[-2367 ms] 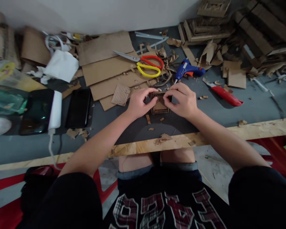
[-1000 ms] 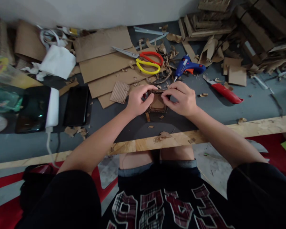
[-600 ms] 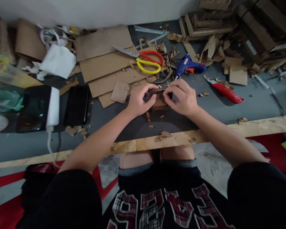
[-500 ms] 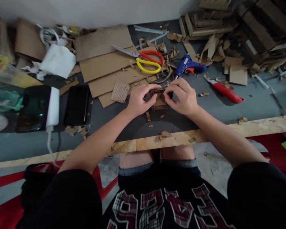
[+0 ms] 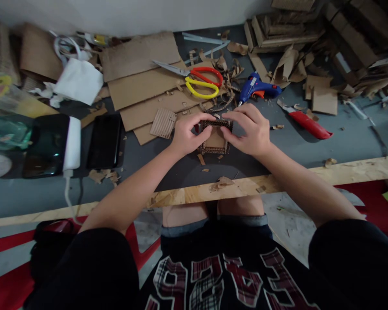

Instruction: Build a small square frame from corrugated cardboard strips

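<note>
Change: the small cardboard box (image 5: 215, 138) is sitting a little lower between the hands than half a second ago, with more of its near wall showing; the fingertips are now pressing along its far top edge.
Far left: a white cloth (image 5: 78, 81) is lying on the grey table (image 5: 342, 142), with cardboard pieces behind it.
Near left: a dark device with a white block (image 5: 53, 144) is resting beside a black phone (image 5: 104, 141), both lying flat and well apart from the hands.
Left of centre: flat cardboard sheets (image 5: 145, 86) are overlapping, and a small ribbed piece (image 5: 163, 122) is lying on their near edge, just beside the left hand.
Left hand (image 5: 188, 137): it is curling loosely around the box's left side, thumb and forefinger pinching the top edge.
Box: it is standing on the table at centre, near the wooden front edge (image 5: 245, 186), between both hands.
Right hand (image 5: 248, 131): it is gripping the box's right side, fingers bent over the top edge and pressing down.
Far centre: scissors with red and yellow handles (image 5: 197, 79) are lying on the sheets.
Right of centre: a blue glue gun (image 5: 258, 89) is lying just beyond the right hand.
Right: a red utility knife (image 5: 304, 121) is lying apart from the hand.
Far right: cardboard scraps (image 5: 310, 64) are piling up.
</note>
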{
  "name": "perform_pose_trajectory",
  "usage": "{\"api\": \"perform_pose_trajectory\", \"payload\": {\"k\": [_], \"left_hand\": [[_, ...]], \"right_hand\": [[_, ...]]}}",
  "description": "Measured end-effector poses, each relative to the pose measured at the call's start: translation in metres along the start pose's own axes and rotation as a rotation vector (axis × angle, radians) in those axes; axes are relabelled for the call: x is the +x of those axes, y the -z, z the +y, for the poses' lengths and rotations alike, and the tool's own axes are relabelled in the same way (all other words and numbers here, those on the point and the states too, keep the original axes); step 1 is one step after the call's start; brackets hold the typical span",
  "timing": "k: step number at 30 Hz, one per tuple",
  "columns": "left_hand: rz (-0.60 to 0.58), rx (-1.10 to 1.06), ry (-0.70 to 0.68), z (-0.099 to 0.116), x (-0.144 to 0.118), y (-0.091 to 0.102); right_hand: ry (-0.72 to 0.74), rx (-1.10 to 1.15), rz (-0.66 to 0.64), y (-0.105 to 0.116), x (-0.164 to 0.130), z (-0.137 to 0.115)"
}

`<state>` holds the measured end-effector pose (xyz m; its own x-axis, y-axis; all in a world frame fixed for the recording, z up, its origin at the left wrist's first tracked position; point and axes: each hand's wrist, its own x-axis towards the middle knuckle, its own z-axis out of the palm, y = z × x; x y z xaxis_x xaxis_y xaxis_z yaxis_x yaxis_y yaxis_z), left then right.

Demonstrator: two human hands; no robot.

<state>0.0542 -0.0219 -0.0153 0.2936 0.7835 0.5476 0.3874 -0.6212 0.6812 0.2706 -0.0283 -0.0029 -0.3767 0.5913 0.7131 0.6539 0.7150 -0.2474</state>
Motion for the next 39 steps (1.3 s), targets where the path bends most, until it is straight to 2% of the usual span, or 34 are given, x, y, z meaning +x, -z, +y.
{"api": "perform_pose_trajectory", "payload": {"k": [8,13,16,20,24,31,35,39], "left_hand": [[-0.157,-0.074,0.112,-0.001,0.002,0.003],[-0.117,-0.171,0.192,-0.011,0.005,-0.002],[-0.047,-0.194,0.220,-0.016,0.005,-0.008],[0.019,-0.171,0.215,-0.016,0.003,-0.011],[0.001,-0.079,0.186,-0.009,0.004,-0.005],[-0.097,-0.041,0.202,-0.005,0.003,0.000],[-0.083,-0.007,0.277,-0.003,0.003,-0.001],[-0.062,0.017,0.244,-0.001,0.002,-0.001]], "right_hand": [[-0.036,0.026,-0.134,-0.001,0.001,0.000],[-0.085,0.204,-0.150,0.002,0.003,0.001],[-0.253,0.374,-0.165,-0.001,0.001,0.003],[-0.552,0.768,-0.320,-0.012,0.000,0.007],[-0.709,0.923,-0.387,-0.017,0.000,0.008],[-0.697,0.906,-0.329,-0.016,0.000,0.008],[-0.712,0.902,-0.362,-0.016,-0.001,0.009],[-0.724,0.886,-0.373,-0.015,0.000,0.009]]}}
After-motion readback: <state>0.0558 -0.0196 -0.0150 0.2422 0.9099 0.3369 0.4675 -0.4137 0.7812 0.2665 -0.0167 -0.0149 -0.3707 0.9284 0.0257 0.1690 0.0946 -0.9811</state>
